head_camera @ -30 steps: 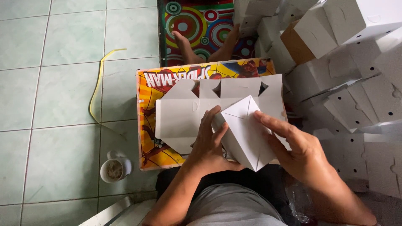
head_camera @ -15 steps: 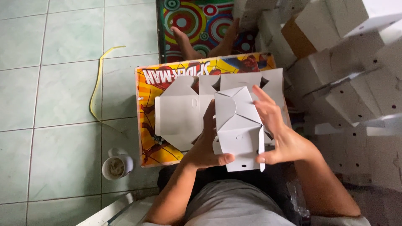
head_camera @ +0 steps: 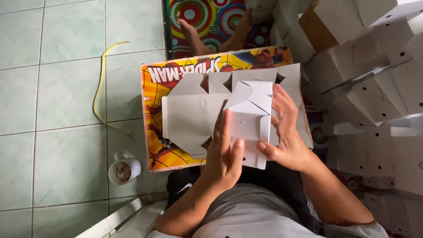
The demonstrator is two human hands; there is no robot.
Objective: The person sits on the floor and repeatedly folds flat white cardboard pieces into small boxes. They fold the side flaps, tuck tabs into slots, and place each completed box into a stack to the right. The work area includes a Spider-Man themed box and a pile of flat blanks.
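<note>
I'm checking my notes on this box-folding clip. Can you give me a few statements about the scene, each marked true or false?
1. Both hands are on a white cardboard box. True: the left hand and right hand press its sides.
2. A flat white box blank lies on a colourful board. True.
3. A mug stands on the board. False: it stands on the green tiled floor.
4. Folded white boxes are piled to the person's left. False: they are to the right.
5. The yellow strap lies on the floor. True.
</note>
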